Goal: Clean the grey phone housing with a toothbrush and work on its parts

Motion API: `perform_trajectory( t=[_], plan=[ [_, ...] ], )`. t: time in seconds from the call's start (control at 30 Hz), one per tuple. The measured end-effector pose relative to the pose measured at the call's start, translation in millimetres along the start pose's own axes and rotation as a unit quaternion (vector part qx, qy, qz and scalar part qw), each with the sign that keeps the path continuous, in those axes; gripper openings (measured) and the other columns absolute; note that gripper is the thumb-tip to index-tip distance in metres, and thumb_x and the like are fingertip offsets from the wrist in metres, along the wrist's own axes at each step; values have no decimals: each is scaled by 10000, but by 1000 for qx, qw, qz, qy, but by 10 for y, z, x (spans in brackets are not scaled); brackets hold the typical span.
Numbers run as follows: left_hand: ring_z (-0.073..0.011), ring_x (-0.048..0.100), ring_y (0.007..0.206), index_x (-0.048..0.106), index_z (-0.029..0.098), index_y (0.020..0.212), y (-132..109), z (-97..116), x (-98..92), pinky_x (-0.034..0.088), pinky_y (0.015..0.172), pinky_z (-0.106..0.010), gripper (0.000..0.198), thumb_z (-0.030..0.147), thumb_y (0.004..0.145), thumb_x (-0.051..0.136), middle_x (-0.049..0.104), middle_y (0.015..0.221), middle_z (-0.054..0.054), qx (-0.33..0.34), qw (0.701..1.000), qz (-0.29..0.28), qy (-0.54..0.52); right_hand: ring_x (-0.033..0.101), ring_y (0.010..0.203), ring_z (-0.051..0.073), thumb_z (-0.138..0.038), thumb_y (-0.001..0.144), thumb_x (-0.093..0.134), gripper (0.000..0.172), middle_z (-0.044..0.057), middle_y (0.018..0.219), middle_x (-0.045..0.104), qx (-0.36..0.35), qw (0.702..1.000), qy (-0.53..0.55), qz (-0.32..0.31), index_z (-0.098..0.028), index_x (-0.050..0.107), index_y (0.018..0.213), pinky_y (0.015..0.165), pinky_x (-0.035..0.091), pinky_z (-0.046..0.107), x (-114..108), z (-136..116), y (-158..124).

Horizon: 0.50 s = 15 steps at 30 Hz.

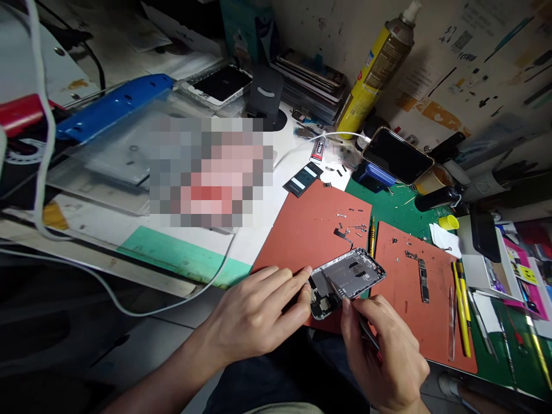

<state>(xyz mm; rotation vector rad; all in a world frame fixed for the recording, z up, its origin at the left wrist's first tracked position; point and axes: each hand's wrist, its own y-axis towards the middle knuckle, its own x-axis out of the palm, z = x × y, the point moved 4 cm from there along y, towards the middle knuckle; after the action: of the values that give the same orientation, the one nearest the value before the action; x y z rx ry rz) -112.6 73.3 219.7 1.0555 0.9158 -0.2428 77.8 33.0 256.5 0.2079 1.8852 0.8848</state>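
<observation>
An opened phone housing (pixel 360 282), a grey metal shell with small parts along its lower end, is tilted over the front of the red-brown mat (pixel 293 236). My left hand (pixel 259 310) grips its lower left end between thumb and fingers. Pinched in my right hand (pixel 388 351) is a pair of slim metal tweezers (pixel 367 329), whose tips reach into the housing near its lower inside part. The fingers of that hand partly cover the tool. Behind the housing, small loose parts and a dark flex cable (pixel 342 234) lie on the mat.
A second red-brown mat (pixel 401 310) holds a logic board (pixel 424 282), with yellow-handled tools (pixel 463 310) at its right. A phone (pixel 399 155) leans on a blue stand. Farther back stands a yellow spray can (pixel 373 72). A white cable (pixel 129 313) hangs along the left table edge.
</observation>
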Motion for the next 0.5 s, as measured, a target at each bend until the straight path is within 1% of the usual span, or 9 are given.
perform_trajectory(
  t=[0.3, 0.4, 0.5],
  plan=[
    [-214, 630, 763, 716, 96, 1003, 5, 9, 1, 509, 667, -373, 136, 42, 1013, 591, 803, 1101, -184, 0, 1000, 4, -1, 707, 662, 133, -36, 925, 795, 200, 0, 777, 717, 13, 999, -40, 27, -152, 707, 1062, 609, 611, 261, 29, -15, -25],
    [-205, 631, 761, 711, 107, 1012, 1, 9, 9, 508, 662, -366, 123, 54, 1022, 601, 804, 1114, -173, 0, 1000, 5, 10, 686, 628, 123, -38, 940, 778, 197, -6, 764, 708, 14, 999, -29, 22, -151, 689, 1074, 581, 589, 260, 38, -19, 14],
    [-196, 638, 754, 706, 112, 1021, -6, 12, 27, 507, 656, -358, 108, 47, 1016, 619, 805, 1119, -171, 4, 1000, 10, 21, 680, 608, 117, -48, 969, 741, 182, -4, 788, 732, 28, 1000, 6, 10, -164, 676, 1093, 571, 582, 256, 5, -32, 40]
  ],
)
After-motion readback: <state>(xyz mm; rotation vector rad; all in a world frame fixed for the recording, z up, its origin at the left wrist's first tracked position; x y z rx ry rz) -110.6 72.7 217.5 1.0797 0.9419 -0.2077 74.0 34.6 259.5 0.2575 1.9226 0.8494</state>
